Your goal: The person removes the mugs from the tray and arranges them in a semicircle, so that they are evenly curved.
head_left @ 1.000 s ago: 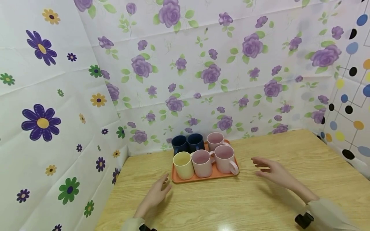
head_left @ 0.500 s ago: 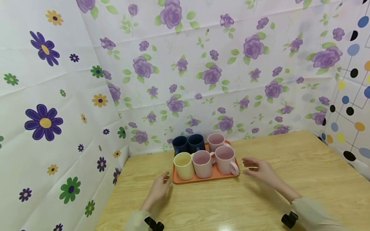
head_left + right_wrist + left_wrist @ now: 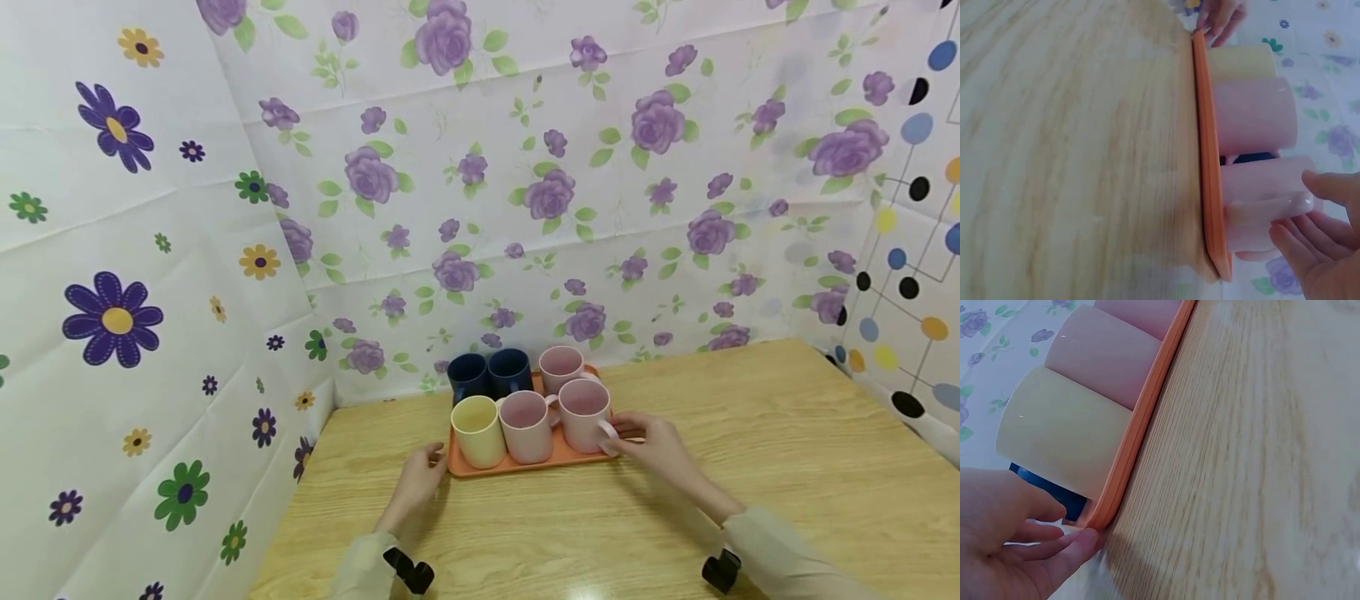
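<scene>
On an orange tray (image 3: 517,468) stand several mugs. Along its front are a pale yellow mug (image 3: 482,442), a pink mug (image 3: 529,437) and another pink mug (image 3: 585,425) with its handle facing right. Behind them sit two navy mugs (image 3: 468,377) and a third pink mug (image 3: 560,367). At the tray's front left corner is my left hand (image 3: 420,483), its thumb tip touching the rim in the left wrist view, fingers loosely bent. My right hand (image 3: 660,450) is beside the right front mug, fingers spread about its handle (image 3: 1272,208) without a clear grip.
The wooden table (image 3: 540,533) carries the tray near its back edge. A rose-patterned sheet (image 3: 510,208) hangs close behind the mugs. Flowered sheeting (image 3: 187,375) closes off the left side, and dotted sheeting (image 3: 900,292) the right.
My right hand has moved left from the bare table to the right front mug's handle. My left hand has shifted slightly to the tray's corner. The tray and mugs stay in place.
</scene>
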`<state>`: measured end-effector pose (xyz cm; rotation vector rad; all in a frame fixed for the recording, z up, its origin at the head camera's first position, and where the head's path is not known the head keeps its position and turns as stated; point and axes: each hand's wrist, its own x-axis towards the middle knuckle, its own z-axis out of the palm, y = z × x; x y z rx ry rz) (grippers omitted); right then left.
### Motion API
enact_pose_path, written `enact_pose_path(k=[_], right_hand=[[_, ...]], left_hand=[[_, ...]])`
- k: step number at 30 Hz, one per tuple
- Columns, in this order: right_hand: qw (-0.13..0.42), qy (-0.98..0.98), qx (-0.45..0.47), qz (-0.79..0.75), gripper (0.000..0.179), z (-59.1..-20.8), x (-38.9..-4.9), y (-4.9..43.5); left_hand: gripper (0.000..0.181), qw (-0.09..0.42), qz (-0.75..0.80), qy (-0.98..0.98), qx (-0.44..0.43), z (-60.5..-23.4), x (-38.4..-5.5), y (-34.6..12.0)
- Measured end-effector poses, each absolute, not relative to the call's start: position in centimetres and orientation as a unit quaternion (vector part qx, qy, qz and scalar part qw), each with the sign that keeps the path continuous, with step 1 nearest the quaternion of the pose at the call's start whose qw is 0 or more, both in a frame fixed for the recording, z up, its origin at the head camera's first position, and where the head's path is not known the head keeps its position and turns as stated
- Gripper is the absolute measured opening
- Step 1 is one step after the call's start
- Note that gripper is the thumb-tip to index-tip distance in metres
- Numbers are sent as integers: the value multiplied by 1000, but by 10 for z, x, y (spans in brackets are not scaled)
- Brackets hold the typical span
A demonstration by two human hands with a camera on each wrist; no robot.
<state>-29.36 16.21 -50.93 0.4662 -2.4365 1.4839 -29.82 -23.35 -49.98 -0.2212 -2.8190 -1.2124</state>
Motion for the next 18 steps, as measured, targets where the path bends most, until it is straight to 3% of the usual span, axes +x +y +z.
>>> enact_pose_path(k=[10,18], right_hand=[[186,-854,138,466,25,-509,-294,150],[188,-860,124,458,18,-509,-294,147]], left_hand=[[28,87,-407,-903,-110,-514,-313,-239],[24,48,-413,-908,-40,-511,-316,-233]])
